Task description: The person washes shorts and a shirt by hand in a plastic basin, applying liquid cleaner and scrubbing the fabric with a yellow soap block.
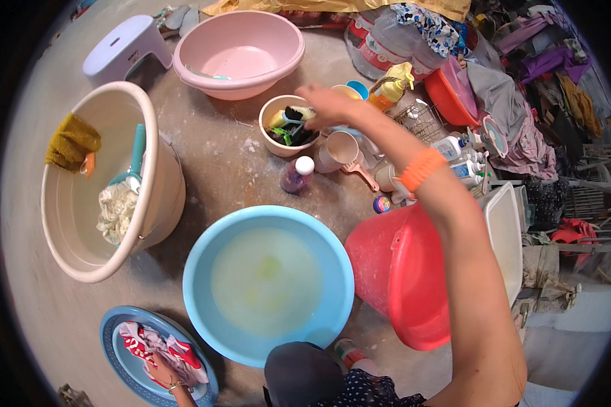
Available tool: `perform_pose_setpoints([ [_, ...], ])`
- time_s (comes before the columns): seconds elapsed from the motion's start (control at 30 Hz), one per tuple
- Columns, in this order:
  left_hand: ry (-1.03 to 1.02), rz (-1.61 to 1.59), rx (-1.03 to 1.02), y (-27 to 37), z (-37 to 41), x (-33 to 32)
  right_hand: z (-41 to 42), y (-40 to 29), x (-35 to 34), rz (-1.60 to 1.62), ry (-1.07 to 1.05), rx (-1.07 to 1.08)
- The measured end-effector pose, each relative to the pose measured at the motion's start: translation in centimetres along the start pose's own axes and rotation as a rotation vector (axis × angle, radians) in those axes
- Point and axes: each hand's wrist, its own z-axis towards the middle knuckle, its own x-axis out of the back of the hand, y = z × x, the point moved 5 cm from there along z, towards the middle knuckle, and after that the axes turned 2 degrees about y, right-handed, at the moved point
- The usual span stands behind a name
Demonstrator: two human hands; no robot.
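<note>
My right hand (pixel 331 107), with an orange band at its wrist, reaches over the rim of a small cream bowl (pixel 268 114). Its thumb and fingers are apart, and I see nothing held between them. Inside that bowl lie a green-bristled brush (pixel 281 135) and several dark and yellow items. At lower left my left hand (pixel 163 370) grips a red, white and pale pink cloth (pixel 186 353) in a blue basin (pixel 113 330); its fingertips are partly hidden in the folds. A larger light blue basin (pixel 198 285) holds cloudy, yellowish-green water.
A cream bucket (pixel 165 188) containing a ladle (pixel 139 145) stands left. On the right, a red bucket (pixel 371 254) tilts under my forearm. A purple bottle (pixel 296 175) and a beige cup (pixel 336 152) stand near the bowl. Behind are a pink basin (pixel 239 84) and a lilac stool (pixel 117 46).
</note>
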Motion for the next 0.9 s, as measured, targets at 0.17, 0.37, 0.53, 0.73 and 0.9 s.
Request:
perform_pose_setpoints([
  [0.17,0.011,-0.124,0.084,-1.7,-0.4,1.4,-7.8,6.0,-2.0,0.126,-0.543,-0.245],
  [0.37,0.012,-0.142,0.145,-0.8,-1.2,0.2,-17.0,14.4,-11.0,0.201,-1.049,-0.642],
  [0.53,0.050,-0.106,0.095,-1.2,-1.2,0.2,-18.0,15.4,-14.6,0.474,-1.204,-0.833],
  [0.73,0.039,-0.108,0.095,1.2,-2.1,0.7,-19.7,14.4,-14.1,0.880,-1.040,-0.965],
  [0.9,0.050,-0.050,0.076,-1.4,-1.2,0.7,-18.3,14.1,-14.5,1.114,-0.964,-0.987],
])
